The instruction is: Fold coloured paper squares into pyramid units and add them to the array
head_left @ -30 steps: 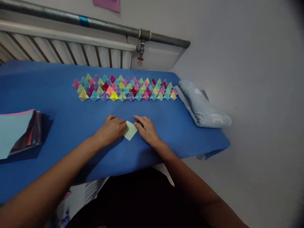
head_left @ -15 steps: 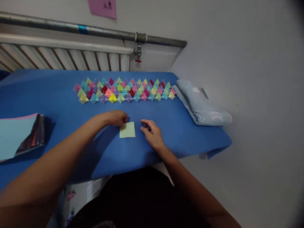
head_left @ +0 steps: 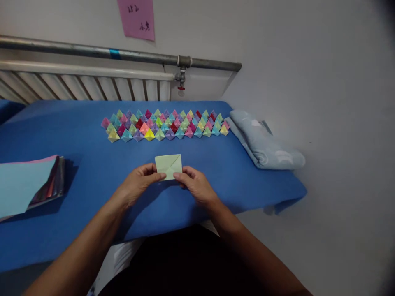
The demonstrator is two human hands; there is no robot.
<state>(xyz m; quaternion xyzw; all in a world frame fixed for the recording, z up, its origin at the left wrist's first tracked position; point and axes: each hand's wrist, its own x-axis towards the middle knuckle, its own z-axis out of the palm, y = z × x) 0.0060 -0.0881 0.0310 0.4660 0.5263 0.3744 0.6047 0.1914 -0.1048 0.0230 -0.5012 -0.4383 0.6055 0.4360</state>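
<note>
Left hand [head_left: 138,183] and right hand [head_left: 195,185] each pinch the near edge of the pale green folded paper [head_left: 169,163], mid-span by the front edge of the counter [head_left: 77,139]; probably light, thin, crease-prone, so fingertip grip at edges.

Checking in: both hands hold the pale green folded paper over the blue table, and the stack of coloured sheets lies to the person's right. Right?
Not quite. The head view shows the stack of coloured sheets on the person's left, not right. The rest holds: left hand and right hand both hold the pale green folded paper over the blue table.
</note>
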